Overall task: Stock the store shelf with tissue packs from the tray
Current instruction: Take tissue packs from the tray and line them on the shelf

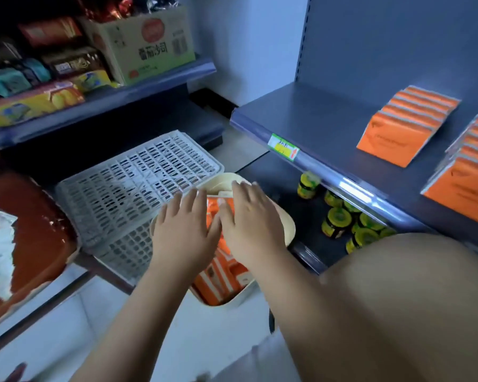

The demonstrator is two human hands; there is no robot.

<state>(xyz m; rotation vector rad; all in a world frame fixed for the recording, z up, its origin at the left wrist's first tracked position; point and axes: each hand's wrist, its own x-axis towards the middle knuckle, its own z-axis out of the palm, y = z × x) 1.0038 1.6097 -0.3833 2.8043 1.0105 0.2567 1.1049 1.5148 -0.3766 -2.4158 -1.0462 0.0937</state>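
Orange tissue packs (224, 274) fill the cream tray (286, 224) below us, and we have both hands over them: our left hand (184, 230) lies flat with fingers spread across the tray's left side, and our right hand (250, 221) is likewise spread and flat over the packs toward the right, neither one closed around anything yet. The tray sits low, beside a white slotted crate (127, 188) and in front of the lower shelf where green-lidded jars (340, 219) stand. Up on the grey shelf (315, 119) to the right, two rows of orange packs (406, 125) already stand on edge, leaning back, with bare shelf to their left. We judge we are about to gather a bunch between the palms. The risk is in that squeeze: the packs look slick and loosely packed, so a bundle pressed only from the ends could buckle in the middle and spill. Lifting it to the shelf, a careless elbow could also topple the leaning rows or knock the jars.
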